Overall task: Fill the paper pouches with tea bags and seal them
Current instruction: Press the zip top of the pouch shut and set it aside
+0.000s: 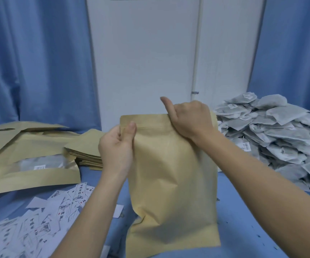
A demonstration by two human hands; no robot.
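A tall brown paper pouch [171, 183] stands upright on the blue table in front of me, bulging below its top strip. My left hand [117, 148] pinches the pouch's upper left edge between thumb and fingers. My right hand [189, 118] grips the top right of the pouch, fingers curled over the rim and thumb sticking up. A big heap of grey tea bags [277, 135] with small paper tags lies at the right. What is inside the pouch is hidden.
Flat brown pouches [31, 146] are piled at the left, one with a clear window, and a neat stack [87, 153] sits beside them. Several printed white labels [38, 220] are scattered at the front left. Blue curtains and a white door stand behind the table.
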